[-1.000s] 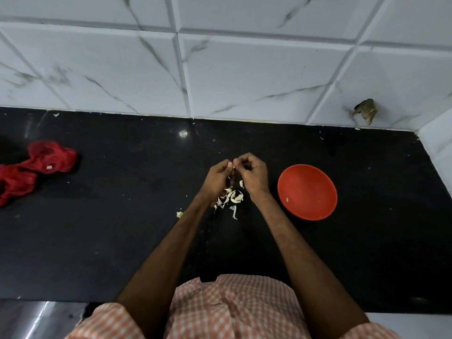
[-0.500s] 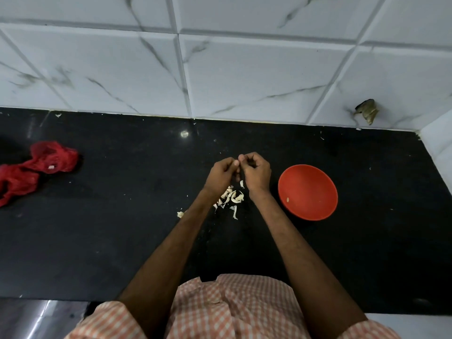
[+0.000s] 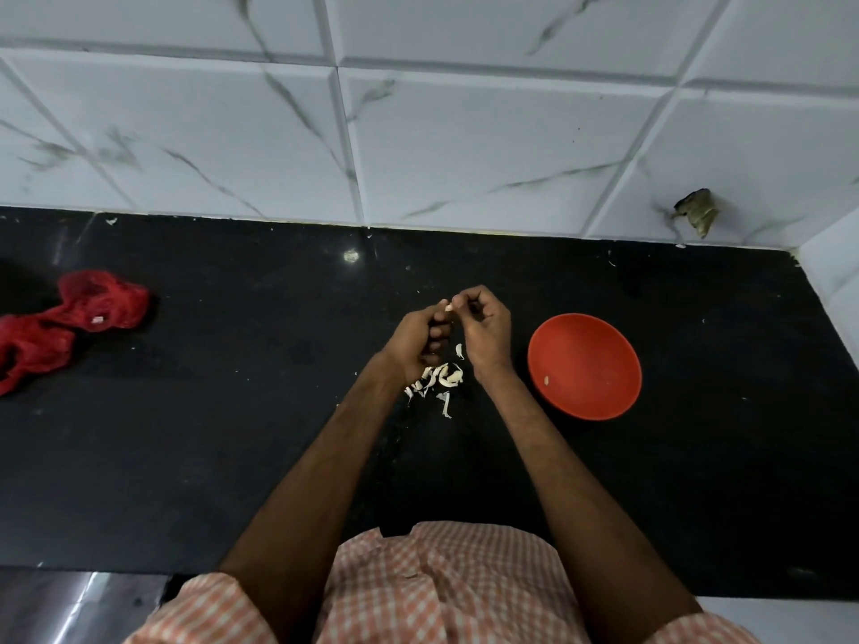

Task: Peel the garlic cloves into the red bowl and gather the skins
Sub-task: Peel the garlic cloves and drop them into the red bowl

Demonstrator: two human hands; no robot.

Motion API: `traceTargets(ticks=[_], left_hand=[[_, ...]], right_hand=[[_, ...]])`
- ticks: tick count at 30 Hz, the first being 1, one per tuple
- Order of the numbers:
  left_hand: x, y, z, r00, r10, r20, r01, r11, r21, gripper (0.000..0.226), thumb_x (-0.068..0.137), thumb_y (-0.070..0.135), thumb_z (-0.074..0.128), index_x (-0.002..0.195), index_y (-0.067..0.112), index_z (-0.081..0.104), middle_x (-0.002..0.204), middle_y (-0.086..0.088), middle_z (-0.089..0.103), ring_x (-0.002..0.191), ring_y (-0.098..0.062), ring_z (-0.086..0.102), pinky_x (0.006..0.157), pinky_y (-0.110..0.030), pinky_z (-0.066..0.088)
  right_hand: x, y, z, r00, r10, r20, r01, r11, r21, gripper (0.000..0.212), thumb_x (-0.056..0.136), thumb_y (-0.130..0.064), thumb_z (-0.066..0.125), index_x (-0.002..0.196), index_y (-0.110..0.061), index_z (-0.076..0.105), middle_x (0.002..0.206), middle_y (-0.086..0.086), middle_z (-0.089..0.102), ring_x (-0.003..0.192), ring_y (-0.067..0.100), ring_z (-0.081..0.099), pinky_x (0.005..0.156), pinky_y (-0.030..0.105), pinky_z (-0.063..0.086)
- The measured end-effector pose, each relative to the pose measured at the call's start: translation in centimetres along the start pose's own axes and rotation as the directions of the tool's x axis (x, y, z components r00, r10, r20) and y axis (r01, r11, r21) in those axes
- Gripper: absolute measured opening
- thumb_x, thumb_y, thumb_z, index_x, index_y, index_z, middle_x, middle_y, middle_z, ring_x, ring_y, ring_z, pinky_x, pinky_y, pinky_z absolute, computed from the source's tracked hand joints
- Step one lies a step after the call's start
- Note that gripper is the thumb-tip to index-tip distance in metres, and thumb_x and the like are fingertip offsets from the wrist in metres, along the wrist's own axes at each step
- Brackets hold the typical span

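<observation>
The garlic clove [image 3: 448,307] is pinched between the fingertips of both hands, above the skins [image 3: 439,378] on the black surface [image 3: 232,434]; left hand [image 3: 420,339] should clamp it while right hand [image 3: 483,325] strips skin downward onto that pile; red bowl [image 3: 604,409], just right, holds one small piece.

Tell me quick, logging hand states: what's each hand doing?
Left hand: closed, pinching the garlic clove.
Right hand: closed, pinching the same clove.
</observation>
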State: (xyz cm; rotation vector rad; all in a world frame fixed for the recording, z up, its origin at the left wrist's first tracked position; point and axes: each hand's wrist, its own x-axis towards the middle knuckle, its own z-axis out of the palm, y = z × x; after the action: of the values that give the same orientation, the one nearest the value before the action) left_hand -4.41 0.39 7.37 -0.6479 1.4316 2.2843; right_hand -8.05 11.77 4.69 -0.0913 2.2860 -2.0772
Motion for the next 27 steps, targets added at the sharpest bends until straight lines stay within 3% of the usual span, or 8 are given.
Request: traceTargets(ticks=[2,4,6,9,12,17,21,27], left_hand=[[0.0,0.3,-0.2,0.998,-0.049,0.048,0.053,0.995,-0.084,0.041,0.106,0.035,0.036,0.066,0.028,0.039,0.050,0.011,0.031,0.043,-0.002,0.024,0.038,-0.015,0.010],[0.1,0.4,-0.2,1.000,-0.003,0.006,0.003,0.999,0.051,0.040,0.106,0.040,0.038,0.069,0.026,0.045,0.054,0.010,0.038,0.043,-0.002,0.027,0.037,-0.015,0.014],[0.0,0.1,-0.1,0.993,0.112,-0.044,-0.100,0.968,0.229,0.038,0.106,0.040,0.040,0.078,0.018,0.055,0.063,0.004,0.049,0.042,-0.002,0.035,0.036,-0.015,0.022],[0.1,-0.6,-0.3,0.936,0.338,-0.097,-0.288,0.894,0.343,0.025,0.106,0.022,0.047,0.100,0.002,0.060,0.075,-0.002,0.057,0.044,0.000,0.046,0.039,-0.013,0.033],[0.2,-0.7,-0.9,0.879,0.466,-0.098,-0.379,0.809,0.448,0.016,0.098,0.008,0.059,0.108,-0.003,0.064,0.082,-0.004,0.064,0.052,0.001,0.053,0.044,-0.013,0.041],[0.3,-0.9,-0.9,0.882,0.462,-0.094,-0.388,0.825,0.412,0.013,0.093,0.001,0.064,0.105,0.003,0.067,0.085,-0.005,0.071,0.058,-0.009,0.059,0.043,-0.017,0.044],[0.3,-1.1,-1.1,0.892,0.435,-0.124,-0.382,0.871,0.309,0.014,0.096,0.006,0.062,0.108,0.000,0.068,0.086,-0.005,0.072,0.058,-0.010,0.059,0.039,-0.020,0.042],[0.8,-1.4,-0.7,0.861,0.464,-0.206,-0.376,0.856,0.355,0.012,0.099,0.007,0.057,0.093,0.004,0.067,0.077,-0.003,0.067,0.058,-0.011,0.056,0.041,-0.017,0.039]], right_hand=[[-0.1,-0.2,-0.2,0.998,-0.059,0.002,0.059,0.998,0.003,0.011,0.093,-0.009,0.066,0.083,-0.011,0.064,0.078,-0.002,0.062,0.078,0.012,0.058,0.072,0.026,0.049],[0.1,-0.1,-0.1,0.998,-0.056,-0.005,0.056,0.998,0.003,0.011,0.094,-0.010,0.066,0.083,-0.011,0.064,0.077,-0.003,0.062,0.077,0.012,0.059,0.073,0.027,0.049],[0.1,0.0,-0.1,1.000,-0.013,0.002,0.013,1.000,0.013,0.012,0.094,-0.012,0.066,0.083,-0.012,0.064,0.075,-0.003,0.063,0.075,0.010,0.059,0.071,0.027,0.049],[0.2,0.5,0.0,0.999,0.051,0.009,-0.052,0.999,0.016,0.015,0.095,-0.016,0.066,0.081,-0.013,0.065,0.074,-0.001,0.064,0.073,0.010,0.059,0.070,0.029,0.049],[0.3,0.7,0.0,0.996,0.090,-0.001,-0.090,0.996,-0.005,0.018,0.095,-0.020,0.065,0.079,-0.011,0.066,0.074,0.000,0.065,0.073,0.010,0.059,0.071,0.033,0.048],[0.5,-0.3,0.2,0.987,0.163,0.014,-0.164,0.985,0.059,0.019,0.097,-0.017,0.064,0.079,-0.012,0.067,0.072,-0.003,0.065,0.070,0.004,0.061,0.071,0.023,0.050],[0.5,-0.9,0.3,0.957,0.286,0.040,-0.289,0.945,0.151,0.021,0.098,-0.019,0.063,0.077,-0.014,0.065,0.070,-0.003,0.064,0.062,-0.001,0.059,0.057,0.016,0.047],[0.0,-0.7,0.6,0.961,0.270,0.056,-0.275,0.950,0.144,0.021,0.097,-0.014,0.063,0.076,-0.013,0.064,0.069,0.001,0.062,0.071,0.011,0.060,0.072,0.029,0.052]])
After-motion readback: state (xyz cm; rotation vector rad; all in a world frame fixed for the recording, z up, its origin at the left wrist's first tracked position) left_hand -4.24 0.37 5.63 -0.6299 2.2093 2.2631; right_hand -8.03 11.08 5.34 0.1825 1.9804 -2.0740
